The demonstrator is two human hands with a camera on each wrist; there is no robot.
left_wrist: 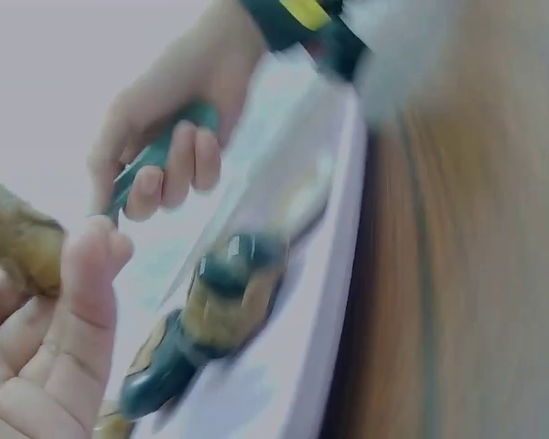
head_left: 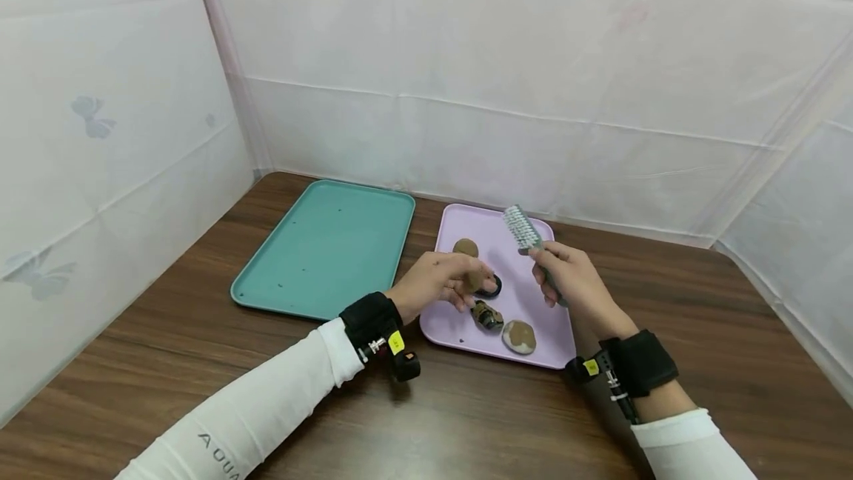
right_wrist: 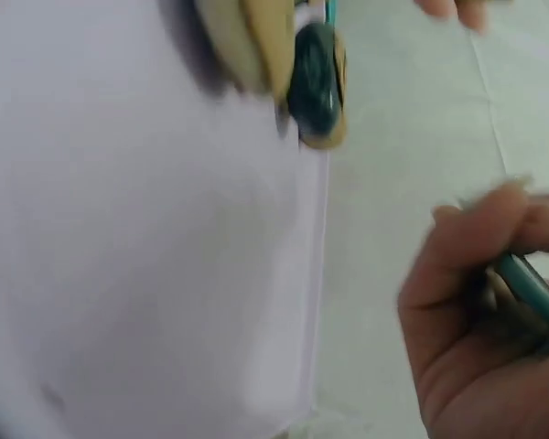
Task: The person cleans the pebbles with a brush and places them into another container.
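My left hand [head_left: 443, 284] hovers over the pink tray [head_left: 480, 332] and pinches a brown muddy stone [head_left: 474, 281], which also shows as a brown lump [left_wrist: 18, 242] in the left wrist view. My right hand [head_left: 566, 276] grips the green handle of a scrub brush [head_left: 523, 230], bristle head raised over the tray's far side. On the tray lie a dark ring-shaped piece [head_left: 494, 287], a dark mottled stone [head_left: 488, 315], a pale muddy stone [head_left: 519, 336] and a brown stone [head_left: 465, 247]. The wrist views are blurred.
A teal tray [head_left: 326, 250] lies left of the pink one on the dark wooden table [head_left: 466, 421]. White sheeting walls close in the back and both sides. Black wrist straps carry cameras on both forearms.
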